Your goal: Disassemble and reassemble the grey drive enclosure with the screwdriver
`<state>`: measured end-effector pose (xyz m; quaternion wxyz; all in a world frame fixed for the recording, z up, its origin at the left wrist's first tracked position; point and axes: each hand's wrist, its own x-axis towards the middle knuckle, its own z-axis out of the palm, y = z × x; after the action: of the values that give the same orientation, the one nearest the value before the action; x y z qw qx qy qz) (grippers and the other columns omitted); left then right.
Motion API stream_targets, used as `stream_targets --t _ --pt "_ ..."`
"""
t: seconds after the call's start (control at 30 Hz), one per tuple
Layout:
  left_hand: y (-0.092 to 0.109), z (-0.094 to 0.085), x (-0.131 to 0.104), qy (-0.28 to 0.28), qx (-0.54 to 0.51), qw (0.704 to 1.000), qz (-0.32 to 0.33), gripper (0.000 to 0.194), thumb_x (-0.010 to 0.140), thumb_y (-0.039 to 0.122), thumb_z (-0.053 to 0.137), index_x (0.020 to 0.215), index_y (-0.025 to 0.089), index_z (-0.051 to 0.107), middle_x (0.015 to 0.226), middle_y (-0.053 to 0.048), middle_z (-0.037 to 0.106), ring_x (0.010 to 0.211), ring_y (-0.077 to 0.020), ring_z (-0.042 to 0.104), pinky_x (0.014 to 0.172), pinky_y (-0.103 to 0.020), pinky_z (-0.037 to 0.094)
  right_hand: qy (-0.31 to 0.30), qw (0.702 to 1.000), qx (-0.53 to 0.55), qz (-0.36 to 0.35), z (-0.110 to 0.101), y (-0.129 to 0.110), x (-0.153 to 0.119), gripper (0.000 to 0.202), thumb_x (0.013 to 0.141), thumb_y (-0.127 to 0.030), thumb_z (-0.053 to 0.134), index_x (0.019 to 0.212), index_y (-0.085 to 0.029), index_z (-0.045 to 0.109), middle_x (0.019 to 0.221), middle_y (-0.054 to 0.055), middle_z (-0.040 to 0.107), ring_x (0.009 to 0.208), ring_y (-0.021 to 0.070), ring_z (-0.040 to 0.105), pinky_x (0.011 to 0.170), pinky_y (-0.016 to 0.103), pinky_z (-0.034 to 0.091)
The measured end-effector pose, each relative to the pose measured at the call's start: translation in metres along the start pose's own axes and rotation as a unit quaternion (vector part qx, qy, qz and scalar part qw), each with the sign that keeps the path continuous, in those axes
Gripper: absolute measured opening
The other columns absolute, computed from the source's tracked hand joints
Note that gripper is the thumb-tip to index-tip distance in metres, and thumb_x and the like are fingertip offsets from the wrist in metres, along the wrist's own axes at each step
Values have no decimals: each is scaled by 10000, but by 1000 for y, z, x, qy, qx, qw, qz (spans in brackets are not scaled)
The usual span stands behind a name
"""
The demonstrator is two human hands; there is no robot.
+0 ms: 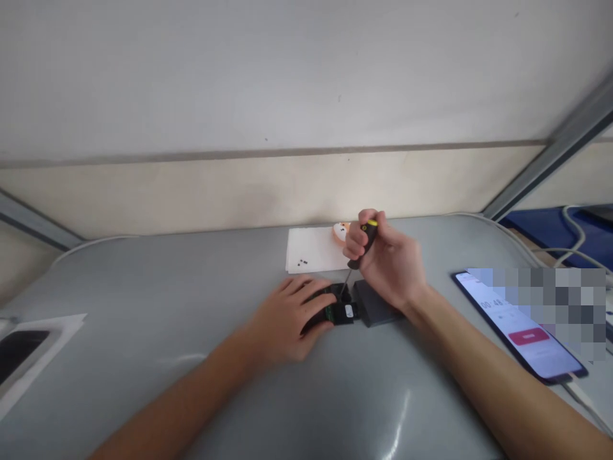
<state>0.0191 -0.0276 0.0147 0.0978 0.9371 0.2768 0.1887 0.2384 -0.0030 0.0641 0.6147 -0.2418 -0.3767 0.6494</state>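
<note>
Your left hand lies flat on the device; your right hand grips the screwdriver above it, mid-unscrewing; keep it upright.

Light was bright, even, soft. Glossy grey tabletop carried white glare streak near its front edge. Faint shadows under forearms. Edges bowed by wide lens; right of tabletop, patch pixelated.

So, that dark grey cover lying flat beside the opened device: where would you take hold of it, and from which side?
Probably by its long edges near the right end, coming from above and the right. The dark grey cover lies flat on the table, so only its edges offer purchase. Its left end sits beside the opened device, and the right hand with the screwdriver hangs over it.
</note>
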Motion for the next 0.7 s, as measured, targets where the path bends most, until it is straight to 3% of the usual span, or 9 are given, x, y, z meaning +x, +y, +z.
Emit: stream_targets --t 0.13,0.27,0.33,0.53,0.63,0.7 --pt "0 -2 1 -13 -20 1000 -1 295 985 297 628 1270 232 661 1346 -92 653 1218 -282 581 1059 -476 483 10 1000 -2 -1 6 -1 -4 304 970 -492 629 813 -257 517 666 -39 311 565 141 327 565 305 392" --pt "0 -4 2 -12 -30 999 -3 279 987 291 632 1261 248 668 1357 -83 651 1235 -276 574 1071 -471 473 -11 1000 3 -8 0 -3 -2 252 979 -385 628 798 -235 541 810 14 504 718 156 497 684 319 461" --pt "0 -4 2 -12 -29 999 -3 272 991 293 632 1257 249 672 1363 -84 651 1243 -276 575 1068 -467 474 -24 1000 -7 -2 -3 -3 0 227 993 -388 604 829 -234 577 842 25 529 750 165 520 712 333 475" --pt "0 -4 2 -16 -26 1000 -4 279 999 315 623 1266 252 673 1371 -87 651 1241 -274 578 1075 -471 470 18 1000 2 -5 2 1 0 314 991 -551 569 875 -259 568 699 -19 406 610 151 405 612 321 428" --pt "0 -4 2 -14 -23 1000 -3 274 996 318 623 1255 246 676 1358 -91 655 1234 -274 581 1077 -475 471 19 1000 7 0 6 -1 -3 312 967 -505 635 818 -255 523 668 -33 363 585 141 377 582 309 404" --pt "0 -4 2 -9 -24 1000 -3 274 992 319 622 1249 243 677 1351 -95 655 1228 -277 581 1072 -476 476 12 1000 -1 -4 5 -3 -3 317 963 -442 661 777 -245 496 713 -15 431 643 145 448 625 310 431"
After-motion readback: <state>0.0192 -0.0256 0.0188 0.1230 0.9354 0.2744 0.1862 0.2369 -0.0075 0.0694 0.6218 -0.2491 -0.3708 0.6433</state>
